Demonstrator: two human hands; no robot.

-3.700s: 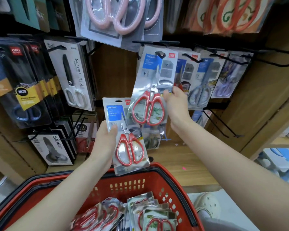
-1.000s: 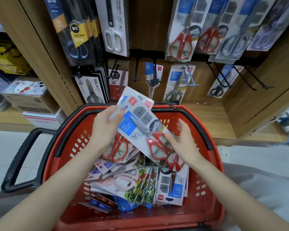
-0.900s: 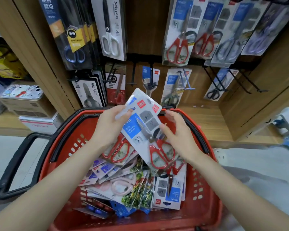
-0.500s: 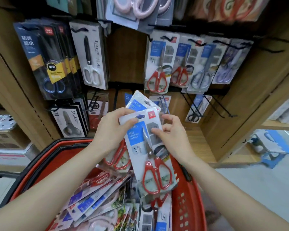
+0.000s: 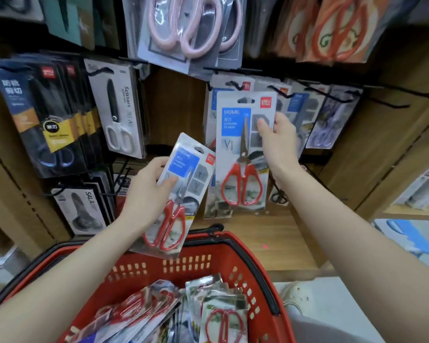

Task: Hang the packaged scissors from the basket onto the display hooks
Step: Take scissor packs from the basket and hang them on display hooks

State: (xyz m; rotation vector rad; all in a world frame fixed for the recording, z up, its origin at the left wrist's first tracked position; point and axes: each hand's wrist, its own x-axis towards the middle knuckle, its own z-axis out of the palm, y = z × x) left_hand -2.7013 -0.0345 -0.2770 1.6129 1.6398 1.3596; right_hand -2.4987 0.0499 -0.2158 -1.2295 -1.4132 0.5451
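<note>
My right hand (image 5: 279,142) grips a pack of red-handled scissors (image 5: 243,154) by its right edge and holds it upright in front of the same packs hanging on a black display hook (image 5: 235,85). The pack's hang hole sits just below that hook's tip. Lower down, my left hand (image 5: 146,194) holds a second pack of red-handled scissors (image 5: 177,194), tilted, above the red basket (image 5: 235,263). Several more scissor packs (image 5: 223,315) lie in the basket.
Black-handled scissor packs (image 5: 37,115) and a white-handled pack (image 5: 119,110) hang at left, pink ones (image 5: 191,28) above. Further packs (image 5: 332,120) hang right of the target hook, and bare black hooks (image 5: 391,100) stick out at right. A wooden shelf (image 5: 258,233) runs behind the basket.
Both hands rose from the basket. My right hand has lifted its pack up to the hook row; my left hand kept the other pack lower. The view tilted upward.
</note>
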